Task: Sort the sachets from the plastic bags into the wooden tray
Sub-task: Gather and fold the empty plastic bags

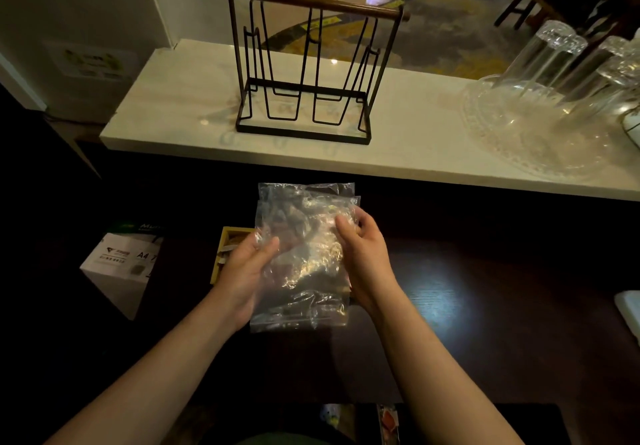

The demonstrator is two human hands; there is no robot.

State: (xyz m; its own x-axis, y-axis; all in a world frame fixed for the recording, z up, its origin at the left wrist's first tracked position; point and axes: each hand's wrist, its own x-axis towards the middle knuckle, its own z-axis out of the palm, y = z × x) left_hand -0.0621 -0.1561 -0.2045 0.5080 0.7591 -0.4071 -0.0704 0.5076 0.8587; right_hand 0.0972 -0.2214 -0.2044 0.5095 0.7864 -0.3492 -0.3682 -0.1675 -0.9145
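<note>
Dim room, dark wooden table (450, 306) under your arms, pale marble counter (398, 140) behind it.

Your left hand (246, 271) is curled on the left edge of the clear plastic bags (304, 257), thumb on top, fingers underneath. Your right hand (363, 257) pinches the right edge, thumb pressed into the film, fingers wrapped behind. Both hands closed on plastic, held up above the table. Looks like two bags stacked, going by the doubled top edges; exact count hard to tell through the crumpled film. Can't tell whether any sachets are inside.

Wooden tray (228, 250) sits on the table just left of the bags, mostly hidden behind your left hand and the plastic. One corner visible, with a few sachets (230, 249) in it; count not readable.

Counts elsewhere:
- One black wire rack (304, 74) with a wooden bar on top, standing on the counter.
- One clear glass platter (540, 133) at the counter's right, with at least three upturned glasses (547, 53) on it.
- One white A4 paper box (121, 268) well left of the tray.
</note>
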